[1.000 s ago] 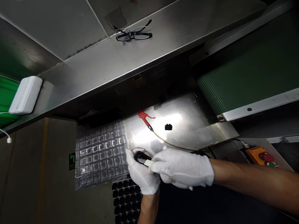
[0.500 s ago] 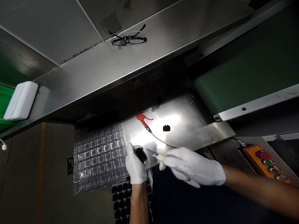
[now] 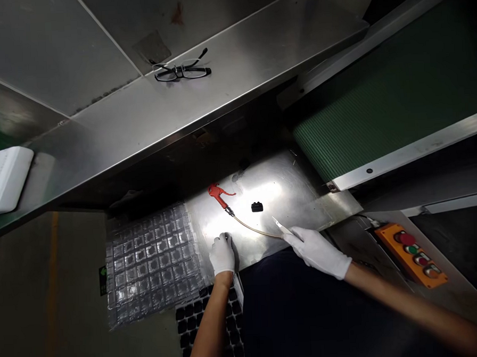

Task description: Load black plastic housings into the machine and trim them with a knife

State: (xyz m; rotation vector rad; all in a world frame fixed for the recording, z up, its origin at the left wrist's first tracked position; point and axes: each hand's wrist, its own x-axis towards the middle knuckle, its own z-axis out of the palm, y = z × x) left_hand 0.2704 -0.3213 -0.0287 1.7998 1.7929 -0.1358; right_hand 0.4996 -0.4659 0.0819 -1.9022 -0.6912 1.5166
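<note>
nearest, a dark tray of black parts [image 3: 208, 324] is lying below the left hand [image 3: 221, 253], which is curling shut on a small dark part, barely showing at the fingertips, beside the clear tray [image 3: 150, 260]. the right hand [image 3: 316, 249] is pinching a thin blade [image 3: 281, 227] by its handle end. the blade is looking light, stiff and sharp, so the handle seems the safest place to hold it. farther on the steel table [image 3: 299, 188], a black part [image 3: 257, 207] and a red air gun [image 3: 219, 194] are lying.
</note>
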